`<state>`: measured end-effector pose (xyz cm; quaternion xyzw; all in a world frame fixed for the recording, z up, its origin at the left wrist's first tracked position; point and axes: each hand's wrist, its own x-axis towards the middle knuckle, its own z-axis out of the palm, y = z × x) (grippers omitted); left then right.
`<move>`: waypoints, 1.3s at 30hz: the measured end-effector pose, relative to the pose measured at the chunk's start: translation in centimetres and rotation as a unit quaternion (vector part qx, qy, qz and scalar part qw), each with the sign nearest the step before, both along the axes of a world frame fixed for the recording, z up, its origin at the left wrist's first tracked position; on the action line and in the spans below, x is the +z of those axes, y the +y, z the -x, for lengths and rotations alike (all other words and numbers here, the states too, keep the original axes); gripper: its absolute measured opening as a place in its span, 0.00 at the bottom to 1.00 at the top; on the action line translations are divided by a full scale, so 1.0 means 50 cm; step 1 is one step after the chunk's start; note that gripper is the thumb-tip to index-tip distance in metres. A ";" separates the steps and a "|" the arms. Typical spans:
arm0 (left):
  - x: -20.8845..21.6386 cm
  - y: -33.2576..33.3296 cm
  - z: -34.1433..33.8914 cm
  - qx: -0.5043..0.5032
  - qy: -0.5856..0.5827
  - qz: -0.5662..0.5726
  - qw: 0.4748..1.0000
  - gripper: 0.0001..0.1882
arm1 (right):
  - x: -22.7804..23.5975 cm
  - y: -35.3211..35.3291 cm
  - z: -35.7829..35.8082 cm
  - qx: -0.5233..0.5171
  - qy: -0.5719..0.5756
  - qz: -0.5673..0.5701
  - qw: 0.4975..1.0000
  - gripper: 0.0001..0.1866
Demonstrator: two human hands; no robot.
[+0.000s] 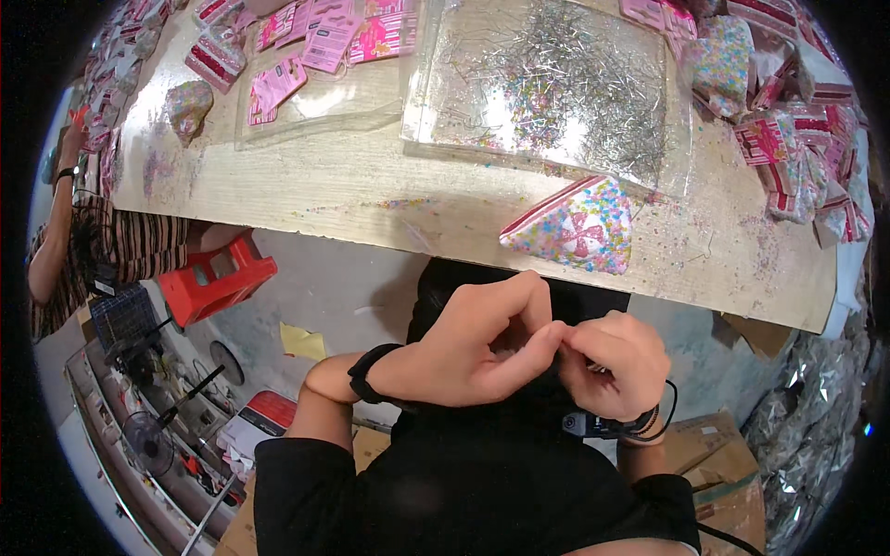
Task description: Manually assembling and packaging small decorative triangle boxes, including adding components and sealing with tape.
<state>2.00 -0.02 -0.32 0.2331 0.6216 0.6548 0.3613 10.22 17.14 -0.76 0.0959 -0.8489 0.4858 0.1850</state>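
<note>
Just off the table's near edge, my left hand [491, 345] and my right hand [616, 363] meet with thumbs and forefingers pinched together. Whatever they pinch is too small to make out. In front of them on the table lies a cake-slice-shaped piece [607, 222], covered in pastel beads, with a pink bow and a red-and-white striped side. Neither hand touches it. Beyond it, a clear shallow tray [419, 107] holds a heap of silvery pins [612, 97] mixed with small coloured beads.
Pink cards [329, 42] lie on a second clear tray [315, 132] to the left. More beaded slices pile up at the right [788, 153] and far left. Loose beads dot the wooden table [343, 176]. A red stool [218, 278] and another person's arm [57, 218] show at left.
</note>
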 end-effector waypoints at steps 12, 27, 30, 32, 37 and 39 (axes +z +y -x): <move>-0.020 -0.011 0.015 0.122 0.379 0.124 0.909 0.16 | 0.023 0.022 0.030 -0.088 0.004 -0.053 0.995 0.17; -0.069 0.024 0.036 0.177 0.452 0.073 0.871 0.14 | 0.042 0.040 0.064 -0.079 -0.010 0.000 0.997 0.08; -0.073 0.029 0.037 0.189 0.441 0.036 0.877 0.12 | 0.034 0.042 0.071 -0.066 0.014 0.002 0.998 0.08; -0.070 0.030 0.037 0.192 0.423 0.027 0.885 0.12 | 0.025 0.042 0.071 -0.069 0.027 0.008 0.997 0.08; -0.062 0.028 0.031 0.192 0.406 0.033 0.893 0.13 | 0.025 0.044 0.070 -0.071 0.024 0.009 0.997 0.09; -0.064 0.030 0.033 0.196 0.417 0.019 0.887 0.13 | 0.027 0.043 0.069 -0.068 0.024 0.003 0.997 0.10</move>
